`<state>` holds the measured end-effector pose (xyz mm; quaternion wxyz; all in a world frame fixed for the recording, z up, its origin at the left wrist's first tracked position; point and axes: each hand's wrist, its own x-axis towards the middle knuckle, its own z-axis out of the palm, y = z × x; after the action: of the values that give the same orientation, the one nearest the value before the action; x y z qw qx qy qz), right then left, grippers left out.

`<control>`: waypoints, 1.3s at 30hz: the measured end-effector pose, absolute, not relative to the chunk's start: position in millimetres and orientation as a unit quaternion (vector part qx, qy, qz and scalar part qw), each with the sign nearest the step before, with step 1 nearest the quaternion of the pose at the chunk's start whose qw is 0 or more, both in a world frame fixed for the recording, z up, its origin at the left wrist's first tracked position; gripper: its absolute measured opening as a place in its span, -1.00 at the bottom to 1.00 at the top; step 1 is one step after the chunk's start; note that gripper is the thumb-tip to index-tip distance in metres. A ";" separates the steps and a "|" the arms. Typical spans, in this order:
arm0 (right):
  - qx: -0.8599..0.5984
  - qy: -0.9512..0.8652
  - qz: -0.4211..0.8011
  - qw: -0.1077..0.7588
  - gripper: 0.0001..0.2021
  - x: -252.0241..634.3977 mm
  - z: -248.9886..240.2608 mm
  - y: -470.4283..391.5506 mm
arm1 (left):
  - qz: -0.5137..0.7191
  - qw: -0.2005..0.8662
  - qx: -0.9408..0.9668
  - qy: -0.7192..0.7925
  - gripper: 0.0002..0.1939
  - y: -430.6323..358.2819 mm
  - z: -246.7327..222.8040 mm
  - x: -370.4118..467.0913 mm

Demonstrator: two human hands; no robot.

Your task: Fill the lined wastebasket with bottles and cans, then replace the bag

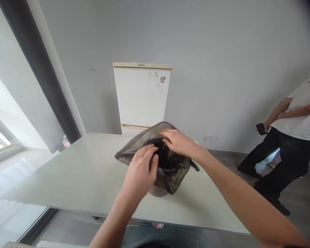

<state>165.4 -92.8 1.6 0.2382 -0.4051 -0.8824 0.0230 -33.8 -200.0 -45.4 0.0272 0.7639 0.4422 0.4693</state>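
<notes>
A dark, see-through plastic garbage bag [177, 181] is draped over a small bin [158, 191], whose light lower wall shows beneath it on the table. The bag's mouth gapes, with one corner spread out to the left and the far edge raised. My left hand [143, 167] lies at the near left of the mouth, its fingers bent over the plastic and the thumb apart. Reaching in from the right, my right hand [179, 142] touches the far side of the mouth, fingers stretched and thumb apart. The inside of the bin is dark.
The pale table [74, 172] extends to the left and right of the bin. Behind it, a white refrigerator [142, 96] stands against the grey wall. At the right a person [299, 117] in a white shirt holds a dark phone [261, 129]. A wall socket [210, 138] sits low.
</notes>
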 end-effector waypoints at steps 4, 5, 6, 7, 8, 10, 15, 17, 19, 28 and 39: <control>-0.441 -0.879 0.044 0.173 -0.63 162.5 -3.3 -54.3 | 0.455 0.085 0.702 0.540 -0.64 -144.7 -64.6 -48.2; -0.454 -0.875 0.063 0.155 -0.64 163.8 -4.9 -46.9 | 0.453 0.117 0.690 0.552 -0.63 -135.2 -69.9 -53.2; -0.466 -0.870 0.087 0.137 -0.66 166.1 -6.7 -40.9 | 0.451 0.157 0.678 0.558 -0.63 -128.4 -74.9 -57.8; -0.478 -0.862 0.116 0.121 -0.68 169.5 -8.7 -36.4 | 0.449 0.201 0.669 0.557 -0.62 -124.3 -79.4 -61.6; -0.491 -0.851 0.148 0.108 -0.68 173.7 -11.0 -33.4 | 0.448 0.245 0.660 0.551 -0.60 -122.8 -83.3 -64.6; -0.518 -0.824 0.210 0.092 -0.63 184.6 -17.0 -31.5 | 0.449 0.318 0.643 0.533 -0.50 -125.9 -89.3 -68.7; -0.508 -0.789 0.290 0.184 -0.54 216.1 -37.9 -47.1 | 0.438 0.399 0.650 0.476 -0.41 -148.7 -103.0 -78.3; -0.485 -0.773 0.311 0.266 -0.52 226.5 -46.2 -60.4 | 0.435 0.403 0.670 0.446 -0.41 -155.1 -111.9 -83.2; -0.470 -0.748 0.326 0.336 -0.51 235.2 -54.5 -75.7 | 0.437 0.390 0.683 0.437 -0.33 -157.8 -121.9 -87.6; -0.491 -0.590 0.496 0.407 -0.50 259.4 -118.4 -112.5 | 0.473 0.371 0.669 0.437 -0.38 -144.9 -139.8 -107.0; -0.514 -0.507 0.501 0.477 -0.78 242.6 -184.3 -93.7 | 0.506 0.313 0.652 0.470 -0.65 -114.4 -192.0 -108.1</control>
<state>242.6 -93.7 -184.3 0.4773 -0.5138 -0.5073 0.5008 -108.1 -114.4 -192.0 0.3134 0.6523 0.4698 0.5055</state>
